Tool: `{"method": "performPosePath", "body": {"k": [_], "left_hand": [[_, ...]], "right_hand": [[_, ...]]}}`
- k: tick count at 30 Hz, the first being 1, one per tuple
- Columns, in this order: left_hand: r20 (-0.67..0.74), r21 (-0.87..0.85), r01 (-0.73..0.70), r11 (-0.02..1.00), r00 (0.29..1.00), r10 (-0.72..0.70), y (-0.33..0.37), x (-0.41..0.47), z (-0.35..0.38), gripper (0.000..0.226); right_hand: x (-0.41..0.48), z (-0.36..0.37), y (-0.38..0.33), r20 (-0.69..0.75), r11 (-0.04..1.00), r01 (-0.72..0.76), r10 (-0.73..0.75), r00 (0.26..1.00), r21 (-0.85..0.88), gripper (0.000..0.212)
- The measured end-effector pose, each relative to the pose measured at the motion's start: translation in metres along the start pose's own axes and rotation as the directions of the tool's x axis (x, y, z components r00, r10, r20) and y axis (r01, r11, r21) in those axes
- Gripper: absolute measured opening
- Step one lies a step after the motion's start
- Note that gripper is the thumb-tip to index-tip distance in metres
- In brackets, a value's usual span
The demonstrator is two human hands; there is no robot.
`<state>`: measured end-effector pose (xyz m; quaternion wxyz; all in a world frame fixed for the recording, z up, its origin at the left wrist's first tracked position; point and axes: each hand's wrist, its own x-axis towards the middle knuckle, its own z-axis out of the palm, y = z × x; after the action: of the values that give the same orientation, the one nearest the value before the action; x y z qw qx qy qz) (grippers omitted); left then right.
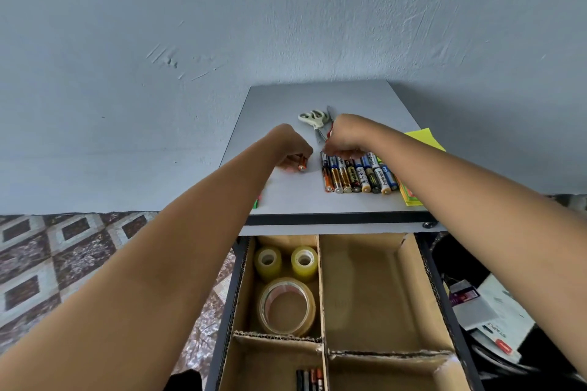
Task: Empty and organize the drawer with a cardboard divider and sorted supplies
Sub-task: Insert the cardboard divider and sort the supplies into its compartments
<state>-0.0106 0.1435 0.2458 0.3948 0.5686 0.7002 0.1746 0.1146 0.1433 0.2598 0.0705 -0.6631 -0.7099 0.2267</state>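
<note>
My left hand [290,149] rests on the grey desk top [286,105] with its fingers closed on one orange-tipped battery [302,164]. My right hand [346,136] lies on the far end of a row of several batteries [357,176], fingers curled over them; whether it grips one I cannot tell. Below the desk, the open drawer holds a cardboard divider [321,292]. Its far-left compartment holds two small yellow tape rolls [268,260] and a big clear tape roll [287,306]. Several batteries [310,379] lie in the near-left compartment. The right compartments look bare.
White-handled scissors [313,119] lie behind my hands, and a red-handled tool is partly hidden by my right hand. Yellow sticky notes [424,138] sit at the desk's right edge under my right arm. A green item [256,201] peeks out by my left arm. Boxes and papers [489,311] lie on the floor at right.
</note>
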Motion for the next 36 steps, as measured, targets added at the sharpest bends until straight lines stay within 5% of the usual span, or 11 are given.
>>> {"method": "performPosePath", "body": {"k": [14,17,19,23,36], "left_hand": [[-0.018,-0.137,0.030,0.990,0.999,-0.033,-0.014,-0.009,-0.029,0.020],[-0.015,-0.160,0.047,0.986,0.999,-0.050,-0.014,-0.014,-0.028,0.019],[-0.009,-0.196,0.048,0.979,0.999,-0.051,-0.013,-0.018,-0.025,0.018],[0.112,-0.201,0.077,0.977,0.992,-0.055,-0.007,-0.032,-0.006,0.023],[0.100,-0.120,0.101,0.988,0.991,-0.089,-0.007,-0.042,0.034,0.019]], "right_hand": [[0.012,0.018,-0.031,0.044,0.891,0.061,-0.046,0.998,-0.450,0.041],[0.011,0.020,-0.027,-0.025,0.948,0.052,-0.063,0.998,-0.314,0.031],[0.010,0.013,-0.020,-0.086,0.998,0.064,-0.065,0.994,-0.021,0.027],[0.003,-0.009,-0.005,-0.002,0.904,-0.025,0.028,1.000,0.428,0.016],[-0.037,-0.012,0.033,0.084,0.902,-0.098,0.068,0.994,0.421,0.020]]}}
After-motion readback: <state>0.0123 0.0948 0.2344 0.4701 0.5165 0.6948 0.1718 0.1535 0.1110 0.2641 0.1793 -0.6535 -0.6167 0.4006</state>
